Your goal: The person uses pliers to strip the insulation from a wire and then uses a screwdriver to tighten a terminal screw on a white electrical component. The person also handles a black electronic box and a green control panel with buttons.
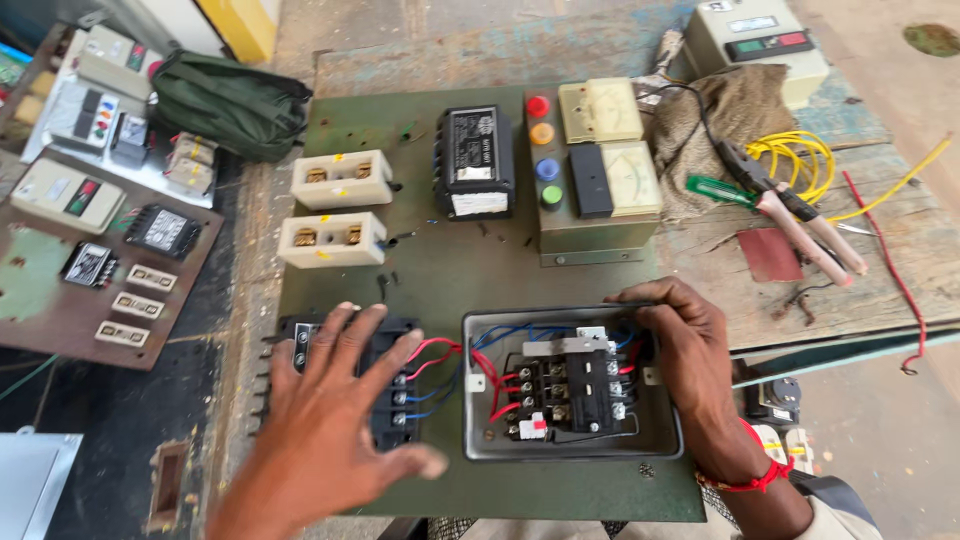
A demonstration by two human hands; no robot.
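Observation:
My left hand (335, 415) lies flat with fingers spread on a black terminal block (400, 385) at the front left of a green panel board (450, 270). Red and blue wires (445, 365) run from that block into an open grey metal box (570, 385) holding a black contactor (570, 390). My right hand (685, 360) rests on the box's right rim, thumb and fingers curled over its top right corner. A red thread band circles my right wrist.
Further back on the board stand two cream fuse holders (340, 180), a black relay (475, 160), coloured push buttons (545, 150) and two meters (610, 145). Pliers (790, 205), yellow wire (800, 155) and sackcloth lie on the right. A green bag (230, 100) and another component board (100, 260) sit left.

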